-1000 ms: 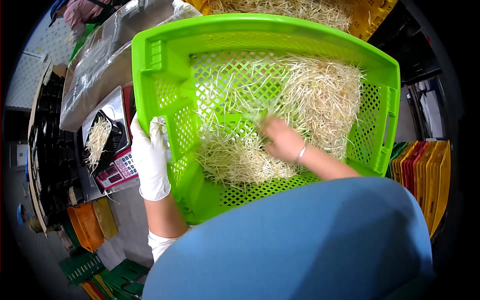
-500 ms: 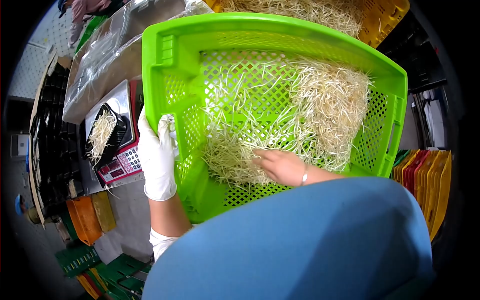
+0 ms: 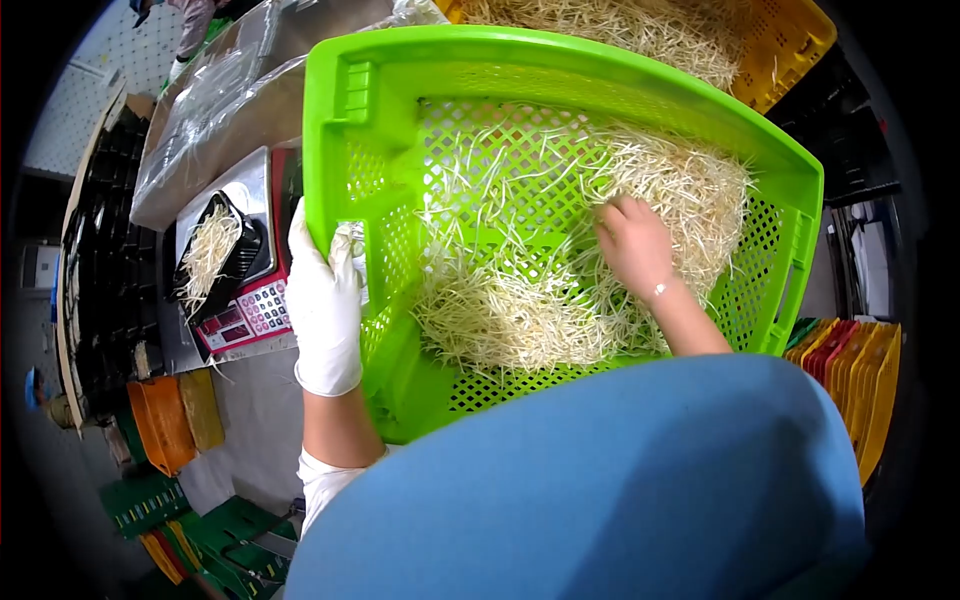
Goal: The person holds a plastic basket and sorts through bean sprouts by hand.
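A large green plastic crate (image 3: 560, 50) with lattice walls is tilted towards me. My left hand (image 3: 325, 315), in a white glove, grips its left end by the handle opening. White bean sprouts lie inside in two heaps: a tall sprout heap (image 3: 705, 200) on the right and a flatter sprout heap (image 3: 520, 320) along the near side. My right hand (image 3: 637, 245), bare with a light band at the wrist, is at the left edge of the tall heap. Its fingers are curled among sprouts; the fingertips are partly hidden.
Left of the crate, a black tray (image 3: 240, 265) with sprouts sits on a red scale (image 3: 265, 310). Stacked black trays (image 3: 100, 240) stand further left. Behind is a yellow crate (image 3: 785, 50) of sprouts. Orange and yellow crates (image 3: 850, 370) are stacked at right.
My right hand has moved up and right, from the near heap to the tall heap's edge. More sprouts show in the near heap. The view has shifted slightly; my left hand keeps its grip.
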The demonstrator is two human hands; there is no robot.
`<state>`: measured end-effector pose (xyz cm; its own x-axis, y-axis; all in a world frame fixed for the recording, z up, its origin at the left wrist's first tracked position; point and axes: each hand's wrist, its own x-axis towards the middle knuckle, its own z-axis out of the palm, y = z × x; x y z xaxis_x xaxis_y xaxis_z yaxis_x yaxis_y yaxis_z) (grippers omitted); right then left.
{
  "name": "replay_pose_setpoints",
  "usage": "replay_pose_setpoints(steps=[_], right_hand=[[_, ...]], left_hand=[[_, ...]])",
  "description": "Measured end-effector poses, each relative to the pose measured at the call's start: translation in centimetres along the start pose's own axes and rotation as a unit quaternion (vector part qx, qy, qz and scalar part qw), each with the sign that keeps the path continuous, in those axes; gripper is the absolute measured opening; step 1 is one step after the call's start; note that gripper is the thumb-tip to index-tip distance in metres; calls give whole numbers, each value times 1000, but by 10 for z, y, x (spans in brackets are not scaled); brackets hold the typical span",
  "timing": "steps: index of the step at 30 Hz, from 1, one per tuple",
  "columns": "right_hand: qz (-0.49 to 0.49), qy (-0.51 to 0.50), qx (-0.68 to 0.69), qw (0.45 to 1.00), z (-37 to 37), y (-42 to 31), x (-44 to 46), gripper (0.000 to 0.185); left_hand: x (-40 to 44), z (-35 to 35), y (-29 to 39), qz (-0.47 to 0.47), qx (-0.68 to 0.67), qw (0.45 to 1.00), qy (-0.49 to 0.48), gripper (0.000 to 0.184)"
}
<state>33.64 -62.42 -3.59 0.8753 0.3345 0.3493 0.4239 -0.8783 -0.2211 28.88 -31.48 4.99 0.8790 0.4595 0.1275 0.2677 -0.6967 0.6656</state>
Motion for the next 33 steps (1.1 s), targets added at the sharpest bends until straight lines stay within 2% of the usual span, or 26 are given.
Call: replay_pose_setpoints(steps=[1, 2, 4, 6, 8, 9, 12, 13, 14, 16, 20, 22, 26, 31, 33], right_hand=[[4, 28, 51, 998, 9, -9, 15, 5], [15, 7, 81, 997, 17, -24, 28, 8], [32, -6, 137, 990, 48, -45, 43, 14], [30, 24, 113, 993, 72, -57, 50, 14], [37, 37, 113, 992, 82, -61, 52, 14], [53, 49, 111, 991, 84, -60, 52, 14], [107, 1, 151, 983, 80, -47, 51, 13], [95, -2, 150, 984, 76, -43, 50, 12], [96, 0, 151, 984, 76, -43, 50, 12], [55, 14, 102, 993, 76, -47, 52, 13], [31, 6, 129, 991, 72, -64, 63, 13], [-41, 15, 190, 981, 70, -75, 75, 11], [-102, 43, 152, 982, 91, -82, 102, 7], [-107, -45, 139, 983, 85, -79, 110, 16], [-110, -41, 142, 983, 82, -81, 112, 16]], left_hand=[[3, 4, -13, 71, 22, 997, 30, 44], [-1, -4, 7, -36, -21, 999, -25, 44], [4, 4, -13, 64, -20, 998, 19, 44], [2, 2, -3, 26, -35, 999, 7, 43], [4, 2, -7, 76, 8, 997, 28, 43], [4, 2, -7, 52, -6, 998, 19, 43], [3, 2, -5, 46, -3, 999, 17, 43], [5, 5, -11, 94, 4, 995, 42, 43], [5, 5, -9, 95, 5, 994, 43, 43], [3, 3, -4, 55, 18, 998, 23, 43], [1, -1, 0, 48, 33, 998, 14, 44], [1, 1, -4, 38, 30, 999, 14, 44], [3, 2, -6, 56, 7, 998, 21, 46], [3, 6, -13, 97, -21, 994, 43, 46], [3, 7, -14, 114, -27, 992, 49, 46]])
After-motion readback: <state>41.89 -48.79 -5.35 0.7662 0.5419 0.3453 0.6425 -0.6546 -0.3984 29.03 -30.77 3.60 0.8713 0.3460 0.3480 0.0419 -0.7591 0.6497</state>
